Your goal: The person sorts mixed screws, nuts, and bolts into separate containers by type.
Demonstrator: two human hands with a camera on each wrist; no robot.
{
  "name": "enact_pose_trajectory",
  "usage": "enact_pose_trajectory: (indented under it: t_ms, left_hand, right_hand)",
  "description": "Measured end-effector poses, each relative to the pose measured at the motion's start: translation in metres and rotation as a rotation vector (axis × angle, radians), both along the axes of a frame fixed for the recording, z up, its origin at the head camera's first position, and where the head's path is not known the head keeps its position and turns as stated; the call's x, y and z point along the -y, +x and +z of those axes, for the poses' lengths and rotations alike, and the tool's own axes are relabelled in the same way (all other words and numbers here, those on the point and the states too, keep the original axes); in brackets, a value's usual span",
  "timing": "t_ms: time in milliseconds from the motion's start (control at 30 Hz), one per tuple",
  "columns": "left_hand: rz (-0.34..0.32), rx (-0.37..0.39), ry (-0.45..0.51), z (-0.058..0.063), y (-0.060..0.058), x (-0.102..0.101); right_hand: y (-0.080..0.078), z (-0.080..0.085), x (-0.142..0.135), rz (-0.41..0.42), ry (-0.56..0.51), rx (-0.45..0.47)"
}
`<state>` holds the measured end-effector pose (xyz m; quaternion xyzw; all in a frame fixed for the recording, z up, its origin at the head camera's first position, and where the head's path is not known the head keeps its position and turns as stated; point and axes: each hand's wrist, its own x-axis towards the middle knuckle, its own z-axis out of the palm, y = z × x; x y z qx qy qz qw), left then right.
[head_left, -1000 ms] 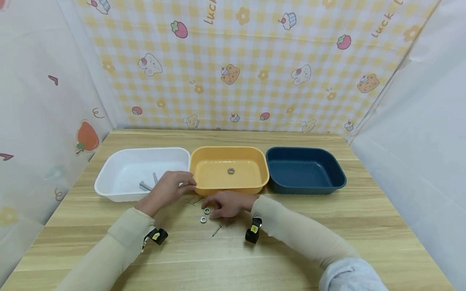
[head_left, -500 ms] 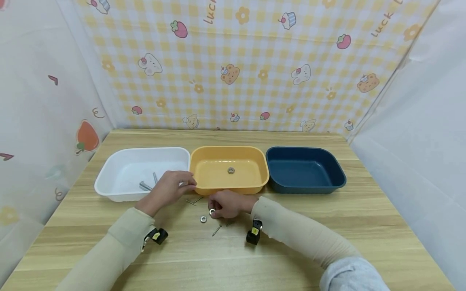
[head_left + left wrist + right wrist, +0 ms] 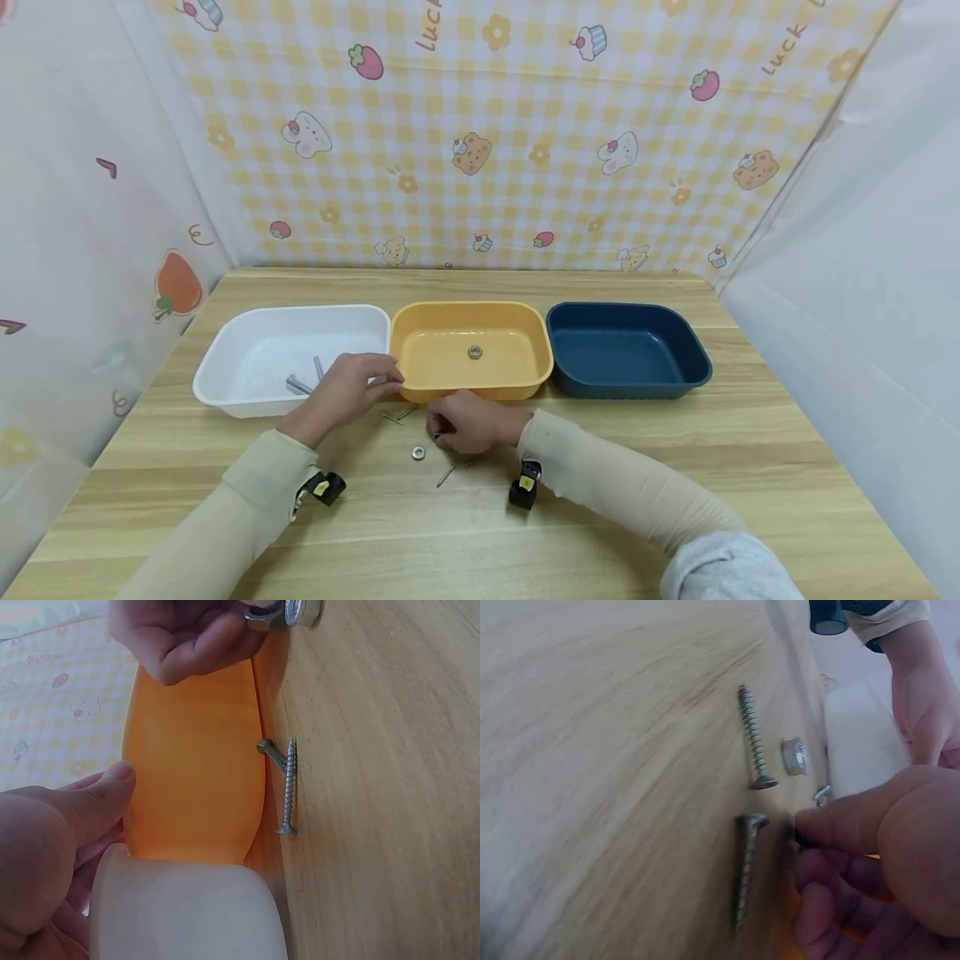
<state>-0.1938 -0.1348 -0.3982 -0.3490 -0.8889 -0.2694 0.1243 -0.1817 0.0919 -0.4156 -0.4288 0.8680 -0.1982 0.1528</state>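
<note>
My right hand (image 3: 468,423) is low over the table in front of the yellow tray (image 3: 472,393), pinching a hex nut (image 3: 262,619) between thumb and fingers. In the head view the hand mostly hides that nut. A second nut (image 3: 418,452) lies on the wood just left of it. Two screws, one of them this screw (image 3: 754,739), lie nearer the person. Another pair, including a screw (image 3: 289,791), crosses by the yellow tray's front wall. My left hand (image 3: 351,392) rests where the white tray (image 3: 247,408) and yellow tray meet, its thumb at the yellow rim.
Several bolts, such as this bolt (image 3: 297,384), lie in the white tray. One nut (image 3: 475,352) sits inside the yellow tray. A dark blue tray (image 3: 630,390) stands to its right. Patterned cloth (image 3: 480,192) hangs behind the wooden table (image 3: 480,542).
My right hand has closed its fingers on the farther of the two loose nuts and drawn it slightly right. The left hand stays at the tray rims.
</note>
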Motion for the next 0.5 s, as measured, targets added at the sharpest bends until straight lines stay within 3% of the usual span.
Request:
enact_pose_trajectory:
  t_ms: [300, 500]
  left_hand:
    - [0.013, 0.036, -0.012, -0.002, 0.003, 0.002]
    - [0.011, 0.035, 0.002, 0.0, 0.001, 0.0]
  right_hand:
    - [0.0, 0.019, -0.002, 0.059, -0.041, 0.158]
    - [-0.007, 0.038, -0.007, 0.024, -0.082, 0.184]
